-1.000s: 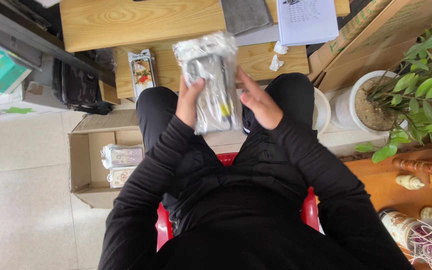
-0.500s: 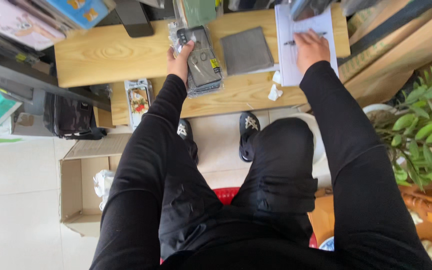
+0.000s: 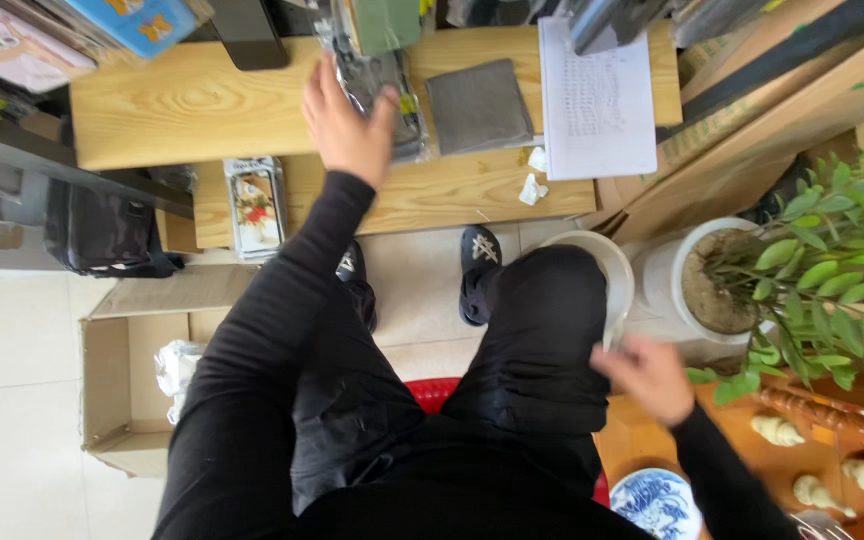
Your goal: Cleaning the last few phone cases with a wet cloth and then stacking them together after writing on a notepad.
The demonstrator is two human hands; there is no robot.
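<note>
The clear plastic packet, judged light, floppy and slippery, is pressed flat onto the wooden desk by the left hand with fingers spread, best taken by an edge, while the right hand hangs blurred, apparently empty, beside the knee.

Bright, even daylight fills the scene, and the pale floor tiles look almost washed out. Shadows under the desk are soft. The right hand is smeared by motion blur, while the left hand is sharper. Straight lines bow slightly towards the edges.
</note>
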